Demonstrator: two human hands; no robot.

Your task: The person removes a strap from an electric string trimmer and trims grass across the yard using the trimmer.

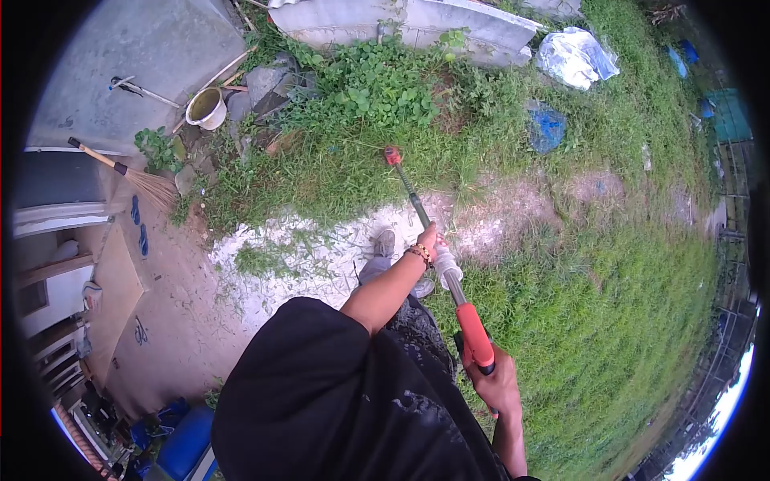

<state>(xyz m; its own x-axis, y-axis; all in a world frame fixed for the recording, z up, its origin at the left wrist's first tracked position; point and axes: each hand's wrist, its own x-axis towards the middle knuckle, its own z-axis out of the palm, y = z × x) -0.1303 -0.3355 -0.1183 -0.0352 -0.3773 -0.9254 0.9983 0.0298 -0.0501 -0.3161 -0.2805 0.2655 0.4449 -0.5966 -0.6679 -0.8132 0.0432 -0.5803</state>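
Observation:
A red and grey cordless grass trimmer [477, 333] runs slantwise across the middle of the view. My left hand [431, 239], with a beaded bracelet on its wrist, is closed around the front part of its shaft. My right hand [497, 383] is wrapped round the rear handle, lower right. The trimmer's red head [392, 155] is down in the green grass [353, 172] beyond my shoes. Blades of grass partly hide the cutting end. A clear plastic wrapping [447, 268] surrounds the shaft just behind my left hand.
A pale, clipping-strewn path [313, 276] lies underfoot. To the left are a stick broom [148, 186], a white bucket [207, 109] and slippers [143, 239]. A low concrete wall [465, 32], a plastic bag [576, 58] and blue netting [547, 130] lie ahead. A fence [734, 232] borders the right.

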